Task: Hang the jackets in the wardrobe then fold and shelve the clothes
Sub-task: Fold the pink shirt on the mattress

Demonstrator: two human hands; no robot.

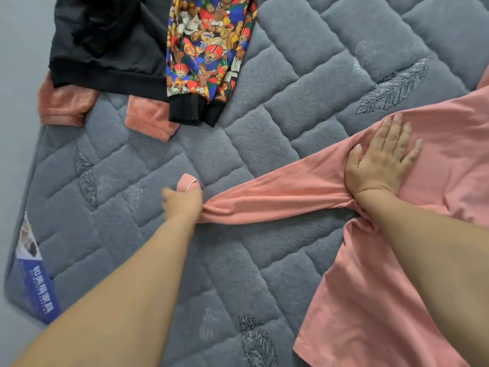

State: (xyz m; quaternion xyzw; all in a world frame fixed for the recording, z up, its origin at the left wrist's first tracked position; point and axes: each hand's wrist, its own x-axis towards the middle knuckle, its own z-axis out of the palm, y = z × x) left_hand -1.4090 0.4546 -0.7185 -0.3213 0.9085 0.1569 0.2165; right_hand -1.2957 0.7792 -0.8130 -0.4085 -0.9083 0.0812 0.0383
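Note:
A pink long-sleeved top [375,300] lies spread on the grey quilted bed cover [238,154] at the right. Its sleeve [277,197] stretches out to the left across the cover. My left hand [182,200] grips the sleeve's cuff end, fingers curled round the fabric. With flat, spread fingers my right hand [381,160] presses down on the shoulder of the top where the sleeve begins.
A black jacket with a bear-print sleeve [209,49] lies at the top left. Two plush pink cuffs [150,117] stick out from under it. The bed's left edge and a blue label [37,287] are at the left.

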